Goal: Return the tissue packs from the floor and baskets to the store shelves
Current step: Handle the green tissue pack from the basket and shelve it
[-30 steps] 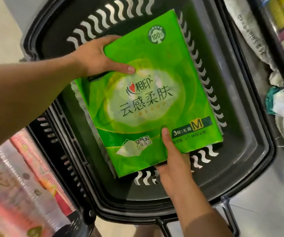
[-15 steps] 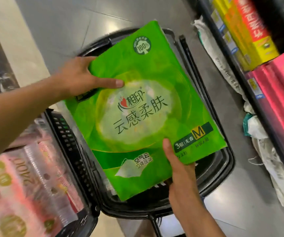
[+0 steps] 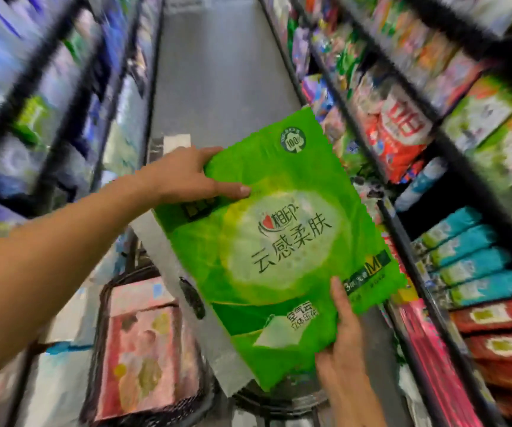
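**Green tissue pack held up in the aisle**

In the aisle between two rows of shelves, both hands hold a green tissue pack (image 3: 267,241) above the floor. The left hand (image 3: 183,177) grips its upper left edge, thumb lying across the front. The right hand (image 3: 345,359) clasps the lower edge, thumb pressed on the face (fingers hidden behind). Below left, a dark basket (image 3: 100,303) holds a pink pack (image 3: 143,349). The right-hand shelves (image 3: 408,241) are blurred.
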`<state>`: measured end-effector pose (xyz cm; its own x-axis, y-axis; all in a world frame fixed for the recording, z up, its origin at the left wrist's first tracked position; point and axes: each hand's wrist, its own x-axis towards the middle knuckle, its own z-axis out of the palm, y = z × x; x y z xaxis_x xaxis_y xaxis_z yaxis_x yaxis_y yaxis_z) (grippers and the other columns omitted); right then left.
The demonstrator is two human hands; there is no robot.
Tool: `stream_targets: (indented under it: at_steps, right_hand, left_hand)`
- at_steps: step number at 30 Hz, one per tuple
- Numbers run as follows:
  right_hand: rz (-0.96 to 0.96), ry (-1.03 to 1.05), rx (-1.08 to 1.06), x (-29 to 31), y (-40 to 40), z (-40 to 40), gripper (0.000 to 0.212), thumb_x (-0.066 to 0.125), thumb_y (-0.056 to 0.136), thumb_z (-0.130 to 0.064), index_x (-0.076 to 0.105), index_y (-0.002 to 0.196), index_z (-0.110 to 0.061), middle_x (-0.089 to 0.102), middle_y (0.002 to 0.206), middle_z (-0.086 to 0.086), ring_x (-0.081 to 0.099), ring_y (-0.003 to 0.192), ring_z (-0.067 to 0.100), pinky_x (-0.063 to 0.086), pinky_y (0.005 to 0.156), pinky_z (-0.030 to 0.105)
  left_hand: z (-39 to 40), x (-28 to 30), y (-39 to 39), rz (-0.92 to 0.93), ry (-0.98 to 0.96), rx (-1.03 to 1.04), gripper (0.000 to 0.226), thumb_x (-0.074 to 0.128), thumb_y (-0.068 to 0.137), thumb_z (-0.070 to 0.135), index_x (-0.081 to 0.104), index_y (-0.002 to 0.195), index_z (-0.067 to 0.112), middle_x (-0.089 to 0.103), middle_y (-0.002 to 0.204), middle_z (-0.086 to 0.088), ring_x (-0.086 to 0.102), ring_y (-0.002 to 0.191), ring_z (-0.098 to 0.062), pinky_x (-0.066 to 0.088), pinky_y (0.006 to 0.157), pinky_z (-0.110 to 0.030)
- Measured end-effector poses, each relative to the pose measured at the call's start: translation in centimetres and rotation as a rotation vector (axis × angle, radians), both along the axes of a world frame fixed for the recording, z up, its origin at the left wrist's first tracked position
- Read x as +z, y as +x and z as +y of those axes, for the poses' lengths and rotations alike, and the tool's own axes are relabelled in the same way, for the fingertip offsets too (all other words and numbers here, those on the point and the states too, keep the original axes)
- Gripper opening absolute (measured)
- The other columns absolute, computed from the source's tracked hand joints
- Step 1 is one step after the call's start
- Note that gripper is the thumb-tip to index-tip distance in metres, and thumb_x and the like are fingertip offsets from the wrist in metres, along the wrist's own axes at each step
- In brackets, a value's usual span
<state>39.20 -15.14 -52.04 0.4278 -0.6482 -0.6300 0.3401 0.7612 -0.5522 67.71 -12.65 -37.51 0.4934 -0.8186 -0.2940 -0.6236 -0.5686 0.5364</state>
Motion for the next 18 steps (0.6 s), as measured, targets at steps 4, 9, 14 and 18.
stream_targets:
  at_steps: [4,9,14,18]
  right_hand:
    - [-0.095,-0.064,0.040,10.2,2.3,0.1,0.082,0.087,0.060,-0.041,0.061,0.135,-0.019,0.068,0.127,0.011,0.066,0.115,0.031,0.051,0.099,0.050]
    - [-0.297,-0.147,0.143,21.2,4.6,1.3,0.056,0.067,0.083,-0.038,0.061,0.135,-0.018,0.067,0.129,0.010,0.065,0.118,0.030,0.050,0.100,0.050]
    - [-0.452,-0.165,0.207,29.3,7.1,4.7,0.050,0.065,0.087,-0.039,0.060,0.135,-0.026,0.069,0.126,0.006,0.067,0.115,0.028,0.049,0.100,0.049]
    - [-0.559,-0.130,0.389,33.7,8.0,9.8,0.042,0.060,0.091,-0.043,0.063,0.130,-0.028,0.072,0.122,0.004,0.068,0.113,0.027,0.053,0.094,0.046]
  left_hand:
    - [6.3,12.8,0.8,-0.046,-0.151,0.015,0.056,0.081,0.073,0.057,0.054,0.122,0.057,0.071,0.112,0.014,0.067,0.102,-0.005,0.055,0.081,-0.015]
    - [16.4,24.3,-0.4,-0.124,-0.579,0.341,0.078,0.074,0.060,0.079,0.066,0.124,0.036,0.070,0.121,0.008,0.067,0.109,-0.007,0.052,0.092,-0.026]
    - [23.2,25.7,-9.5,-0.223,-1.030,0.721,0.104,0.084,0.065,0.057,0.033,0.151,0.031,0.038,0.150,0.011,0.045,0.121,0.011,0.037,0.105,-0.028]
    - [23.8,23.2,-15.0,0.078,-1.010,0.713,0.145,0.091,0.037,0.067,0.010,0.156,0.047,0.031,0.144,0.042,0.034,0.137,0.004,0.034,0.110,-0.026]
